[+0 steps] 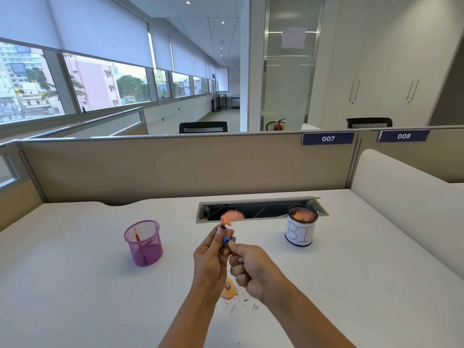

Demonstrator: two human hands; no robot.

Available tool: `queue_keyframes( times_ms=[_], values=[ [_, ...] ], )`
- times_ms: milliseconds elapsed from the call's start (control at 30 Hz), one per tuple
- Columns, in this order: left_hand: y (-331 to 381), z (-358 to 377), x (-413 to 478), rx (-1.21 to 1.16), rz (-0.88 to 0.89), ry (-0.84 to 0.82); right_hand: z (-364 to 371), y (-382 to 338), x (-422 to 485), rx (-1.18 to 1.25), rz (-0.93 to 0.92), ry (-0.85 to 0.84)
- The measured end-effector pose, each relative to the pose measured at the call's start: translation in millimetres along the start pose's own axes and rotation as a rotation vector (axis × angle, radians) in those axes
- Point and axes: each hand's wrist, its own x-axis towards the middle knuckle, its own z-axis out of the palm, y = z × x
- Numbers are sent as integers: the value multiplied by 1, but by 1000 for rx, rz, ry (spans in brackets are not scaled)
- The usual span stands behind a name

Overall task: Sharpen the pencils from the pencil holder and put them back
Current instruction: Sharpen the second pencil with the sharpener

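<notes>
My left hand (pixel 209 257) grips a small blue sharpener (pixel 228 239) above the middle of the white desk. My right hand (pixel 251 268) is closed around a pencil that is almost wholly hidden in the fist, its tip inside the sharpener. A fan-shaped orange shaving curl (pixel 232 216) stands up from the sharpener. To the left stands a pink mesh pencil holder (pixel 143 243) with one red pencil (pixel 139 243) leaning inside it.
A mesh cup wrapped in white paper lettered "BI" (pixel 300 228) holds shavings at the right. A shaving pile (pixel 228 290) and specks lie on the desk under my hands. An open cable tray (pixel 261 209) runs behind, then the beige partition (pixel 175 167).
</notes>
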Motion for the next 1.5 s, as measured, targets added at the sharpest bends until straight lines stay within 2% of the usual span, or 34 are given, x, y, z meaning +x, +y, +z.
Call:
queue_keyframes(
  times_ms=[100, 233, 333, 400, 467, 533, 667, 767, 833, 900, 967, 1100, 1300, 1400, 1500],
  values=[
    [-3, 1, 0, -91, -68, -26, -2, -4, 0, 353, 166, -123],
    [-8, 4, 0, -207, -130, -57, -6, 1, 4, 654, 252, -251],
    [-10, 1, 0, -196, -133, -83, -12, 6, 9, 731, 261, -331],
    [-10, -2, 2, -138, -104, -90, -17, 7, 11, 663, 256, -352],
    [-9, -4, 3, -78, -73, -68, -21, 4, 8, 487, 210, -327],
    [-9, -7, 4, -28, -38, -29, -22, 3, 7, 191, 87, -232],
    [-10, -10, 2, 59, 34, -10, -21, 14, 13, -537, -324, 121],
    [-15, -10, 2, 32, 67, 29, -19, 29, 18, -1054, -660, 297],
    [-18, -9, 1, 41, 89, 48, -15, 38, 20, -1249, -792, 448],
    [-22, -7, 0, 48, 92, 50, -12, 41, 15, -1310, -819, 486],
    [-23, -8, -2, 38, 79, 43, -12, 50, 22, -1200, -846, 516],
    [-22, -10, -2, 32, 47, 5, -16, 47, 25, -938, -607, 353],
    [-24, -13, 2, 30, -32, -36, -14, 31, 12, -146, -162, 107],
    [-27, -16, 2, -21, -95, -25, -17, 26, 9, 124, 32, -3],
    [-30, -19, 1, -88, -143, -26, -17, 26, 9, 354, 149, -72]
  ],
)
